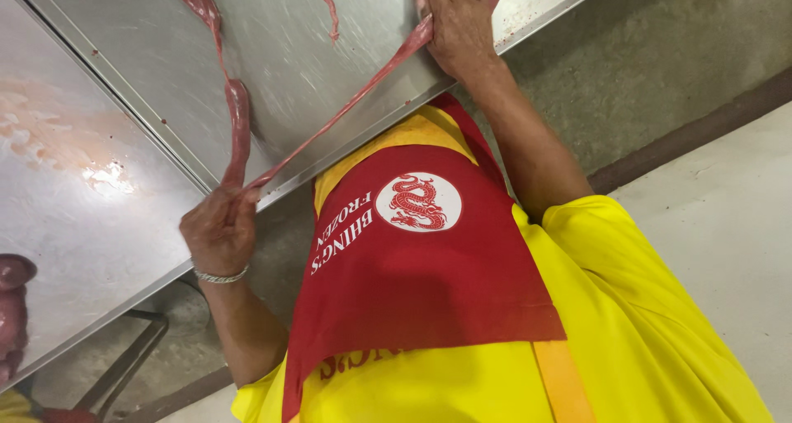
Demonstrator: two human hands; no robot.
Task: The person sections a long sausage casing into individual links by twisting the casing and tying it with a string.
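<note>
A thin pink casing (pixel 346 109) is stretched taut between both hands above the steel worktop (pixel 313 68). One end is pinched by the closed left hand (pixel 221 229) at the worktop's edge; the other end is gripped by the right hand (pixel 458 23), pressed on the worktop. A red apron (pixel 412 291) is worn over a yellow shirt (pixel 643 307).
</note>
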